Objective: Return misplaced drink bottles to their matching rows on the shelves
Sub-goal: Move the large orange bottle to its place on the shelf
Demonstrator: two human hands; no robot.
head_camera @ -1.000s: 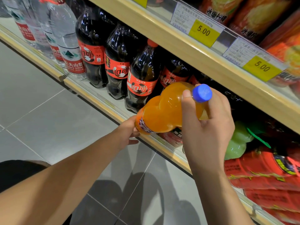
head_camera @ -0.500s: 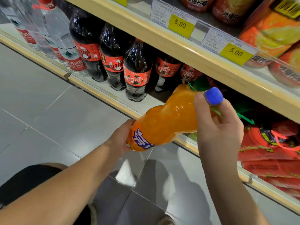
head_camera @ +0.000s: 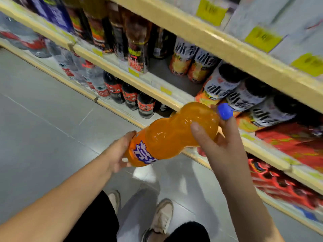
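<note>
Orange soda bottle [head_camera: 167,137] with blue cap [head_camera: 225,111], held in the air in front of the shelf edge [head_camera: 148,84] and resting on no shelf. It lay tilted, base low at left and cap high at right. The left hand [head_camera: 118,154] cupped the base with curled fingers. The right hand [head_camera: 218,144] gripped the upper bulge, thumb across its front. Cola bottles [head_camera: 130,96] and water bottles [head_camera: 90,79] stood on the lowest shelf, above the grey tiled floor [head_camera: 43,119].

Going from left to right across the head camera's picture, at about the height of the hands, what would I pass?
water bottles → left hand → orange soda bottle → blue cap → red packages
</note>
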